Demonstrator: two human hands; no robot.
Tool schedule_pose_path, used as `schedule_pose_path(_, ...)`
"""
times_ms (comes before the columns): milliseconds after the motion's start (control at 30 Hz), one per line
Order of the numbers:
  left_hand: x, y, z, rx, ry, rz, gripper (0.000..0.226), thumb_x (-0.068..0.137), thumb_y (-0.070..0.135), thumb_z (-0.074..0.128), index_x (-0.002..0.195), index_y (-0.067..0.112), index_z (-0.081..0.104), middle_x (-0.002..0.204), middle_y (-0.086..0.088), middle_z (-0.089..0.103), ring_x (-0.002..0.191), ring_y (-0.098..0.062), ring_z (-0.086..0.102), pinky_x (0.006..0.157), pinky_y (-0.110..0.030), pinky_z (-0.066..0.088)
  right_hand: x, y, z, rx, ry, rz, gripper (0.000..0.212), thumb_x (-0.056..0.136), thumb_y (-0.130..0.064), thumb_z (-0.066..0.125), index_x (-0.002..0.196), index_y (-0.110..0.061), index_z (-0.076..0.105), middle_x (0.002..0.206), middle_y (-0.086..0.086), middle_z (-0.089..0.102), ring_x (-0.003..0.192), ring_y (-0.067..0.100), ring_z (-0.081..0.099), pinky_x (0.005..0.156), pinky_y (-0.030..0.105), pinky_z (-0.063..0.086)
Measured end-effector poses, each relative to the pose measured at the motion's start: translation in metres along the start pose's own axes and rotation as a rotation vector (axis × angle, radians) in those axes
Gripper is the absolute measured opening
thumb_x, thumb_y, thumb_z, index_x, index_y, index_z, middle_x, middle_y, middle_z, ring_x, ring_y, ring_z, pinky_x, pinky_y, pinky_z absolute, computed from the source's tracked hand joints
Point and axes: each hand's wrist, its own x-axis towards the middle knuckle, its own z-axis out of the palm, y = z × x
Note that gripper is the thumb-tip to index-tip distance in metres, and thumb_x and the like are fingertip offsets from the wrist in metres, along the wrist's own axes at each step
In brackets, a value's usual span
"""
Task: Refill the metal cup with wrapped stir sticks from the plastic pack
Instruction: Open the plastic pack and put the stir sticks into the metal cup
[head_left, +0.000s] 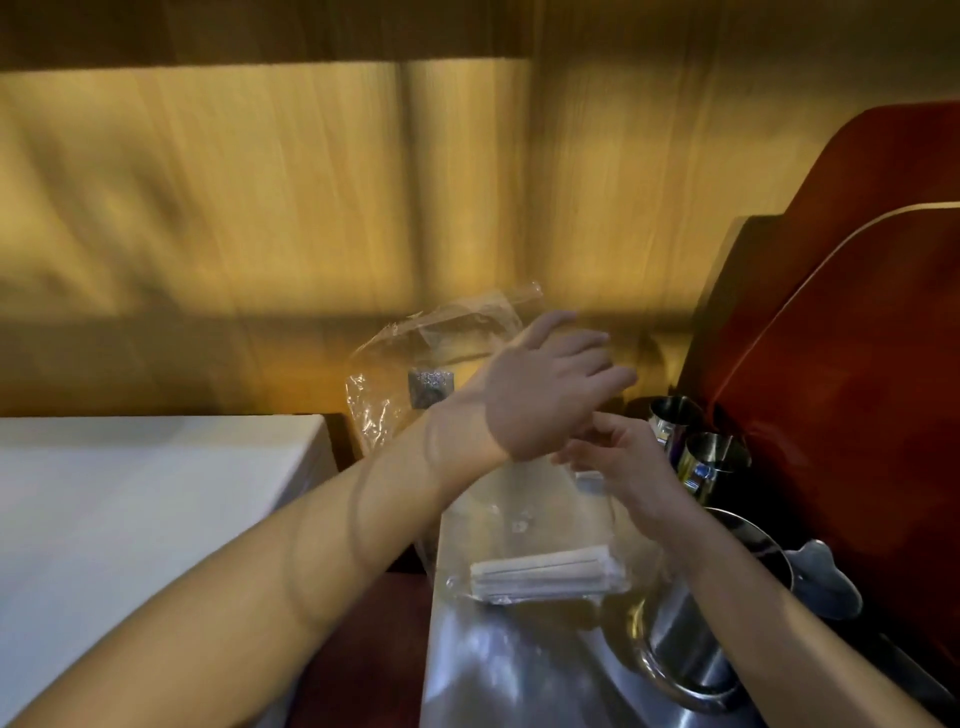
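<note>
A clear plastic pack (524, 509) hangs upright between my hands, and a bundle of white wrapped stir sticks (545, 571) lies across its bottom. My right hand (631, 467) pinches the pack's upper edge. My left hand (550, 387) hovers just above that edge, back towards me and fingers spread; I cannot tell whether its palm touches the plastic. Two small shiny metal cups (670, 415) (714, 460) stand just right of my hands; what they contain is hidden.
A second crumpled clear bag (410, 364) leans against the wooden wall (260, 208) behind. A large metal pot (691, 644) with a handle stands below the pack. There is a white table (130, 493) at left and a red padded seat (857, 338) at right.
</note>
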Motion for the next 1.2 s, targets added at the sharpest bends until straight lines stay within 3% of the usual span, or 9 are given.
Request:
schedule_pose_path(133, 0.005, -0.015, 0.014, 0.205, -0.112, 0.042, 0.013, 0.075, 0.026, 0.061, 0.063, 0.022, 0.065, 0.055, 0.005, 0.067, 0.064, -0.013, 0.064, 0.093, -0.036, 0.047, -0.005, 0.003, -0.006, 0.003, 0.022, 0.000, 0.016, 0.078, -0.003, 0.067, 0.073, -0.017, 0.069, 0.068, -0.001, 0.070, 0.076, 0.022, 0.065, 0.074, 0.037, 0.049)
schedule_pose_path(300, 0.010, -0.039, 0.024, -0.044, -0.198, -0.055, 0.013, 0.079, 0.014, 0.057, 0.067, 0.017, 0.061, 0.070, -0.002, 0.069, 0.076, -0.025, 0.062, 0.083, -0.039, 0.023, -0.020, 0.019, -0.014, -0.122, -0.026, 0.008, 0.014, 0.083, -0.012, 0.064, 0.078, -0.026, 0.067, 0.073, -0.003, 0.071, 0.074, 0.008, 0.066, 0.067, 0.019, 0.049)
schedule_pose_path(433, 0.007, -0.059, 0.010, -0.116, -0.197, -0.098, 0.008, 0.076, 0.017, 0.055, 0.070, 0.016, 0.060, 0.073, 0.000, 0.070, 0.071, -0.022, 0.061, 0.087, -0.038, 0.029, -0.031, 0.038, -0.023, -0.238, -0.015, 0.109, 0.014, 0.082, -0.012, 0.065, 0.075, -0.024, 0.066, 0.074, -0.002, 0.070, 0.074, 0.011, 0.066, 0.073, 0.026, 0.049)
schedule_pose_path(567, 0.005, -0.075, -0.003, -0.152, -0.220, -0.164, 0.013, 0.087, 0.013, 0.055, 0.075, 0.018, 0.059, 0.076, 0.001, 0.069, 0.081, -0.025, 0.059, 0.096, -0.039, 0.027, -0.036, 0.047, -0.029, -0.285, 0.013, 0.083, 0.024, 0.078, -0.003, 0.068, 0.067, -0.024, 0.065, 0.060, -0.007, 0.062, 0.060, 0.004, 0.058, 0.061, 0.021, 0.045)
schedule_pose_path(700, 0.000, -0.089, -0.004, -0.244, -0.178, -0.278, 0.018, 0.093, 0.025, 0.052, 0.078, 0.020, 0.061, 0.060, 0.017, 0.050, 0.090, -0.025, 0.046, 0.097, -0.036, 0.029, -0.039, 0.053, -0.029, -0.432, 0.044, 0.060, 0.015, 0.079, -0.013, 0.069, 0.072, -0.025, 0.066, 0.070, -0.006, 0.064, 0.071, 0.012, 0.059, 0.069, 0.028, 0.046)
schedule_pose_path(800, -0.007, -0.094, -0.004, -0.267, -0.138, -0.267, 0.018, 0.092, 0.025, 0.053, 0.083, 0.014, 0.064, 0.061, 0.012, 0.056, 0.078, -0.024, 0.051, 0.100, -0.038, 0.027, -0.041, 0.051, -0.029, -0.439, 0.080, 0.028, 0.015, 0.081, -0.015, 0.068, 0.073, -0.028, 0.066, 0.072, -0.007, 0.065, 0.070, 0.008, 0.059, 0.062, 0.012, 0.042)
schedule_pose_path(933, -0.019, -0.102, -0.006, -0.294, -0.053, -0.289, 0.014, 0.090, 0.024, 0.056, 0.086, 0.015, 0.065, 0.075, -0.003, 0.069, 0.072, -0.023, 0.057, 0.087, -0.029, 0.022, -0.043, 0.038, -0.033, -0.381, 0.206, -0.038, 0.016, 0.081, -0.018, 0.068, 0.072, -0.031, 0.067, 0.072, -0.012, 0.068, 0.068, 0.001, 0.060, 0.059, 0.008, 0.041)
schedule_pose_path(1133, -0.046, -0.110, 0.009, -0.416, -0.048, -0.367, 0.018, 0.089, 0.028, 0.058, 0.081, 0.014, 0.066, 0.072, -0.007, 0.070, 0.072, -0.026, 0.059, 0.075, -0.031, 0.031, -0.046, 0.025, -0.040, -0.423, 0.264, -0.143, 0.034, 0.080, -0.021, 0.068, 0.059, -0.046, 0.062, 0.057, -0.031, 0.063, 0.056, -0.009, 0.056, 0.049, 0.004, 0.038)
schedule_pose_path(1200, -0.059, -0.109, 0.021, -0.423, -0.087, -0.377, 0.016, 0.088, 0.024, 0.059, 0.076, 0.015, 0.065, 0.070, -0.001, 0.067, 0.070, -0.021, 0.058, 0.076, -0.032, 0.032, -0.046, 0.028, -0.042, -0.463, 0.244, -0.145, 0.033, 0.081, -0.016, 0.068, 0.061, -0.041, 0.061, 0.053, -0.029, 0.061, 0.053, -0.012, 0.054, 0.047, 0.003, 0.036)
